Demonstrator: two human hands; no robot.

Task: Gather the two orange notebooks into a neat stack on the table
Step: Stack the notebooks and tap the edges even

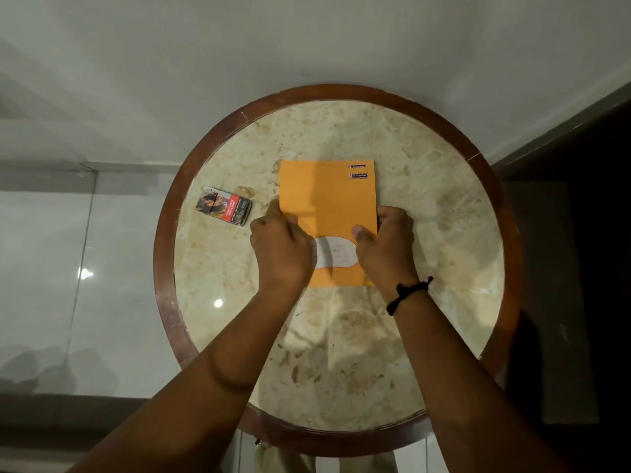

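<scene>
Two orange notebooks (327,199) lie stacked near the middle of a round marble table (444,233) with a dark wooden rim, the lower one showing only as a thin strip along the far edge, where a second brand label peeks out. The left hand (280,249) pinches the stack's left edge, and the right hand (387,247), a black cord bracelet (408,293) at its wrist, clasps the right edge with the thumb pressed on the cover. A cigarette pack (223,206) lies apart to the left.

Both hands grip the orange notebooks (327,206) on the round tabletop (426,216), left hand (280,247), right hand (386,247). Two stacked top edges show. Small box (224,206) lies left.
</scene>
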